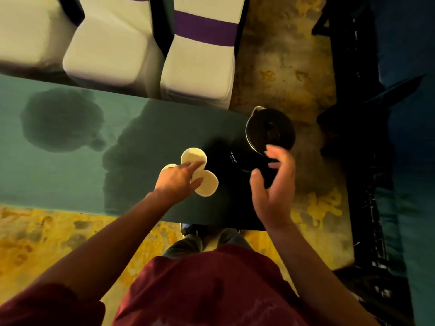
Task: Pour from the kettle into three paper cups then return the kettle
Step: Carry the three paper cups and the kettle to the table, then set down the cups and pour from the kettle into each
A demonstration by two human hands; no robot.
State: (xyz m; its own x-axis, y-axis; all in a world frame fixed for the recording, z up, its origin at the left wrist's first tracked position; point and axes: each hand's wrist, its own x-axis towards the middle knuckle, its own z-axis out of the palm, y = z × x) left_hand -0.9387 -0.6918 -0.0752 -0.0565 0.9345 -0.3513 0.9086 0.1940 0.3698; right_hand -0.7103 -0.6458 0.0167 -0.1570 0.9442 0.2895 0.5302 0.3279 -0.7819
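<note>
Where cups (193,157) cluster, kettle (270,129) beyond right grip (274,184).

Lighting: dim, warm yellow cast, overhead source. Shadows: head and torso silhouettes fall across the green table (58,175); its right end is nearly black. Blur: right hand (274,184) motion-smeared; overall soft focus. Distortion: wide-angle bowing at the edges. Glare: none.
</note>
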